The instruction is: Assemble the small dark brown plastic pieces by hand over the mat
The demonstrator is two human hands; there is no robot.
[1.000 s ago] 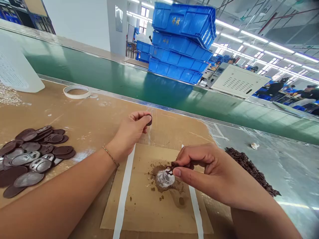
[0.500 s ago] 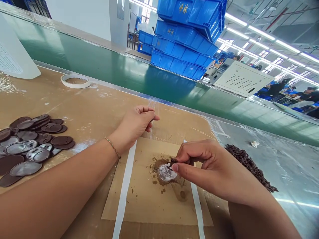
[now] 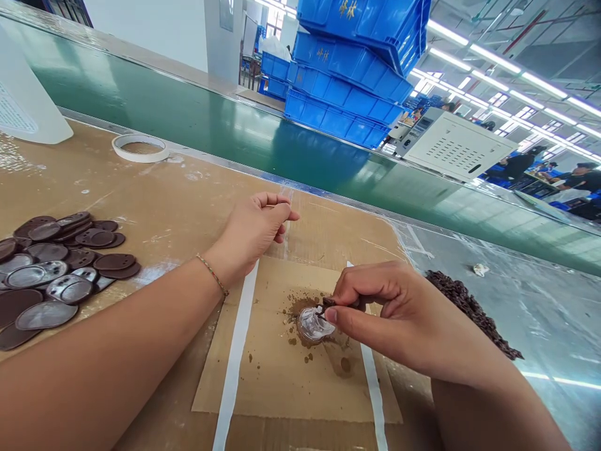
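My right hand (image 3: 389, 316) pinches a small dark brown piece (image 3: 328, 302) whose tip touches a small clear round cup (image 3: 310, 324). The cup sits in a patch of brown crumbs on a cardboard sheet (image 3: 277, 376) taped down with white strips. My left hand (image 3: 256, 228) rests on the table beyond the sheet, fingers curled inward. Nothing shows between those fingers. A pile of dark brown oval discs (image 3: 61, 275) lies left of my left forearm.
A heap of small dark bits (image 3: 469, 310) lies to the right of my right hand. A tape roll (image 3: 139, 148) and a white container (image 3: 23, 106) stand far left. Behind runs a green conveyor belt (image 3: 235, 138), with blue crates (image 3: 347, 69) and a cream metal box (image 3: 451, 147) beyond it.
A second ago my left hand held a small dark round piece at its fingertips; it no longer shows. The view has shifted slightly; my right hand stays at the cup.
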